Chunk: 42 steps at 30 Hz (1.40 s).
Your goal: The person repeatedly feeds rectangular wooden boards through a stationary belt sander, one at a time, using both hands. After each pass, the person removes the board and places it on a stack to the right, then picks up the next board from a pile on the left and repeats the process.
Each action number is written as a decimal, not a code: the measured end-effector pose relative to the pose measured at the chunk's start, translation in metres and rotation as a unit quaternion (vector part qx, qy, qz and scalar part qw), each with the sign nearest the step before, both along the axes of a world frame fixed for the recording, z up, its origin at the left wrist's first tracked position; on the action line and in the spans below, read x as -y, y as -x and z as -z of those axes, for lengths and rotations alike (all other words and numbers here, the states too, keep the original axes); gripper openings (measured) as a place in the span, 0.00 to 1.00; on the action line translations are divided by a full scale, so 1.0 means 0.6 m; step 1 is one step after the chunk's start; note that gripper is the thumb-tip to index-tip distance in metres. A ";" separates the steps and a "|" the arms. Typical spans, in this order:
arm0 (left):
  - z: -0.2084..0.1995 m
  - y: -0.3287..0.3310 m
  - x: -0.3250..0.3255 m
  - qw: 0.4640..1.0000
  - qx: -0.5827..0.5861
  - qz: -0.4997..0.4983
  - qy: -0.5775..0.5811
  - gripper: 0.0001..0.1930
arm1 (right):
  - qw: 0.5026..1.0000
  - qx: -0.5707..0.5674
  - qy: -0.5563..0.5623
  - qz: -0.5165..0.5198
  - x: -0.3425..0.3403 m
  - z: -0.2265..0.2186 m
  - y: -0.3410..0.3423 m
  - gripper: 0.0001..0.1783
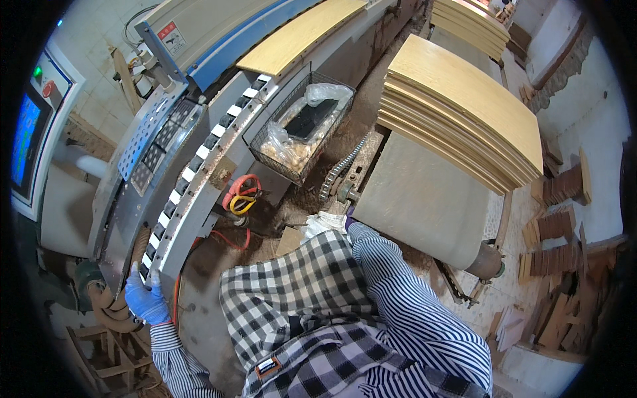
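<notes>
My left hand (147, 302), in a blue glove, is at the near end of the machine's chain track (192, 169) of black and white pads. Its thumb and fingers are apart at the track's end, and nothing shows between them. My right arm (398, 278), in a striped sleeve, reaches forward to the near left corner of a grey belt conveyor (424, 192). A sliver of purple shows at its cuff beside a crumpled white cloth (325, 224); the fingers of that hand are hidden. A checkered apron (292, 285) covers my front.
One yellowish board (302, 36) lies on the machine. A stack of similar boards (458, 106) rests on the conveyor. Between them hangs a wire basket (298, 174) with plastic bags inside. Red and yellow scissors handles (240, 196) hang below the track. A screen panel (30, 139) stands left.
</notes>
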<state>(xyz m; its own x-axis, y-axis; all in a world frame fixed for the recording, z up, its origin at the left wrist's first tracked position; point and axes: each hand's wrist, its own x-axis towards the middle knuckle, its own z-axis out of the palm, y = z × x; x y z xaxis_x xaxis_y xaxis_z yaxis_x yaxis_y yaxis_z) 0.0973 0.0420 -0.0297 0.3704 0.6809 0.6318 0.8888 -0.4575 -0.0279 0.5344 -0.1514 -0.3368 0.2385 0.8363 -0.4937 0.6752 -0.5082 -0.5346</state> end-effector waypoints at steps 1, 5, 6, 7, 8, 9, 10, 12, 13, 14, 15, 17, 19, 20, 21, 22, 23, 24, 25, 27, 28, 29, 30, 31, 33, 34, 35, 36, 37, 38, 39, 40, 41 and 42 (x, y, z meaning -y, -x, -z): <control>-0.004 -0.001 0.004 1.000 -0.004 -0.011 0.011 0.32 | 1.000 -0.001 0.001 -0.001 0.000 0.001 0.002 0.27; -0.006 -0.005 0.000 0.999 -0.012 -0.022 0.026 0.31 | 1.000 0.003 0.001 0.011 0.005 0.007 0.000 0.26; -0.004 -0.003 -0.001 0.999 -0.013 -0.019 0.021 0.31 | 1.000 0.003 0.000 0.012 0.006 0.007 0.001 0.26; -0.001 0.000 -0.005 1.000 -0.015 -0.016 0.017 0.31 | 1.000 0.002 -0.001 0.013 0.006 0.008 0.001 0.26; 0.001 0.002 -0.004 1.000 -0.017 -0.015 0.013 0.31 | 1.000 0.003 0.001 0.013 0.005 0.008 0.001 0.26; 0.001 0.003 -0.004 1.000 -0.021 -0.014 0.008 0.31 | 1.000 0.002 0.002 0.013 0.007 0.008 0.003 0.26; 0.002 0.003 -0.004 1.000 -0.025 -0.013 0.003 0.31 | 1.000 0.003 0.003 0.014 0.008 0.008 0.003 0.26; 0.000 0.002 -0.005 0.999 -0.030 -0.011 -0.001 0.31 | 1.000 0.003 0.002 0.016 0.009 0.008 0.002 0.26; 0.000 0.003 -0.006 0.999 -0.031 -0.011 0.000 0.31 | 1.000 0.002 0.001 0.018 0.010 0.008 0.004 0.26; -0.002 0.002 -0.004 0.999 -0.031 -0.013 0.001 0.30 | 1.000 0.001 0.004 0.019 0.011 0.008 0.003 0.26; -0.003 0.001 -0.002 0.999 -0.034 -0.014 0.000 0.30 | 1.000 0.000 0.003 0.019 0.012 0.009 0.004 0.26; -0.003 -0.002 -0.002 0.999 -0.038 -0.013 -0.004 0.29 | 1.000 0.002 0.004 0.021 0.012 0.010 0.003 0.26; 0.004 0.002 -0.009 1.000 -0.028 0.005 -0.013 0.29 | 1.000 0.002 0.006 0.026 0.014 0.011 0.002 0.26; 0.004 0.002 -0.009 1.000 -0.023 0.012 -0.018 0.29 | 1.000 0.002 0.006 0.026 0.012 0.011 0.003 0.26; 0.003 0.002 -0.008 0.999 -0.026 0.011 -0.018 0.28 | 1.000 0.002 0.005 0.025 0.013 0.011 0.003 0.25; 0.002 0.001 -0.008 0.999 -0.030 0.010 -0.019 0.28 | 1.000 0.001 0.006 0.027 0.014 0.011 0.003 0.25; 0.000 0.000 -0.008 0.999 -0.033 0.009 -0.019 0.28 | 1.000 0.002 0.006 0.028 0.016 0.011 0.004 0.25; 0.001 -0.001 -0.010 0.999 -0.032 0.012 -0.021 0.28 | 1.000 0.001 0.006 0.031 0.017 0.012 0.003 0.25; 0.001 -0.003 -0.013 0.999 -0.031 0.016 -0.023 0.28 | 0.999 0.002 0.007 0.034 0.018 0.012 0.004 0.25; 0.005 0.004 -0.005 0.999 -0.030 -0.002 -0.016 0.29 | 1.000 0.000 0.008 0.026 0.015 0.013 0.006 0.25; 0.007 0.007 0.000 0.999 -0.030 -0.018 -0.008 0.29 | 1.000 0.001 0.010 0.021 0.014 0.013 0.007 0.25; 0.008 0.011 0.006 0.999 -0.030 -0.033 0.001 0.29 | 1.000 0.000 0.012 0.016 0.015 0.014 0.006 0.25; 0.008 0.007 -0.003 0.999 -0.028 -0.019 -0.007 0.29 | 1.000 0.002 0.010 0.026 0.015 0.014 0.006 0.25; 0.008 0.004 -0.013 1.000 -0.027 -0.005 -0.014 0.29 | 0.999 0.003 0.007 0.036 0.019 0.015 0.007 0.25; 0.003 0.000 -0.016 0.999 -0.030 0.001 -0.017 0.29 | 0.999 0.002 0.007 0.042 0.020 0.017 0.008 0.25; 0.000 -0.003 -0.016 0.999 -0.034 0.001 -0.015 0.30 | 0.999 0.002 0.007 0.045 0.022 0.017 0.008 0.25; -0.001 -0.003 -0.010 0.999 -0.037 -0.008 -0.011 0.30 | 0.999 0.003 0.008 0.042 0.022 0.015 0.008 0.25; 0.000 0.000 -0.005 0.999 -0.029 -0.003 -0.013 0.30 | 0.999 0.006 0.010 0.038 0.021 0.014 0.008 0.25; 0.001 0.003 -0.002 1.000 -0.021 0.002 -0.015 0.31 | 0.999 0.004 0.010 0.036 0.021 0.013 0.010 0.25; 0.000 0.006 0.003 1.000 -0.013 0.007 -0.018 0.31 | 0.999 0.005 0.012 0.034 0.024 0.012 0.012 0.25; -0.002 0.001 0.002 1.000 -0.015 -0.003 -0.002 0.31 | 0.999 0.008 0.009 0.042 0.030 0.013 0.010 0.24; -0.007 -0.004 0.005 1.000 -0.017 -0.014 0.013 0.32 | 0.999 0.010 0.008 0.051 0.038 0.014 0.010 0.24; -0.008 -0.006 0.005 0.999 -0.016 -0.024 0.028 0.32 | 0.998 0.014 0.007 0.061 0.045 0.015 0.003 0.24; -0.006 -0.003 0.001 1.000 -0.011 -0.013 0.008 0.32 | 0.997 0.021 0.005 0.067 0.055 0.012 -0.005 0.24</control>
<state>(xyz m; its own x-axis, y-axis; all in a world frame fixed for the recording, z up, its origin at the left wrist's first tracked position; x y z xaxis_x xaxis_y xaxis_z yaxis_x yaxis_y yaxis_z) 0.0991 0.0414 -0.0259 0.3662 0.7002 0.6129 0.8993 -0.4354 -0.0399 0.5374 -0.1841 -0.3441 0.3690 0.7900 -0.4896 0.6224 -0.6013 -0.5011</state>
